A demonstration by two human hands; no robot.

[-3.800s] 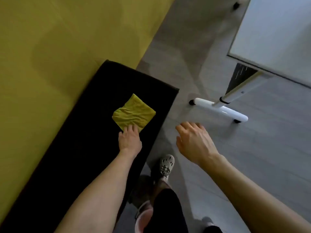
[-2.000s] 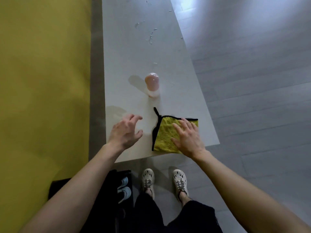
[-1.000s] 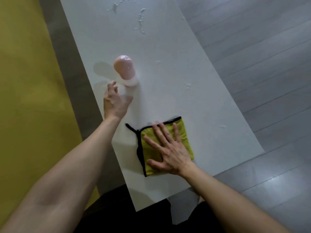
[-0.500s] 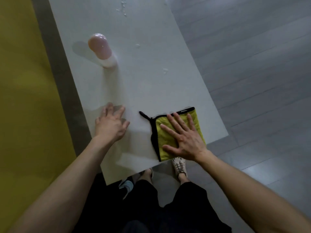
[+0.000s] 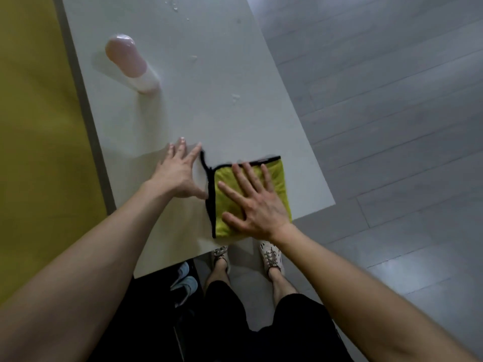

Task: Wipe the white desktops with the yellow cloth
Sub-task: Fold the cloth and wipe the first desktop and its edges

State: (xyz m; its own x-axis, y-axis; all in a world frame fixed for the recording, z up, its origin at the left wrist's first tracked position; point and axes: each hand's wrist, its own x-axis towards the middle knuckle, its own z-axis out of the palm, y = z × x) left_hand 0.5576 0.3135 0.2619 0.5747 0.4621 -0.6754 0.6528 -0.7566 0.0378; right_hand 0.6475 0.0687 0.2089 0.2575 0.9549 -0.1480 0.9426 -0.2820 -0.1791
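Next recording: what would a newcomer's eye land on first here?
The yellow cloth with black edging stands out, lying at the near right corner of the white desktop under the flat right hand. The left hand is spread on the bare surface just left of it. Farther back on the left stands a pink-topped bottle, with a few droplets beyond the cloth.

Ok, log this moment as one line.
right hand: flat on yellow cloth | left hand: flat on white desktop | droplets ahead unwiped
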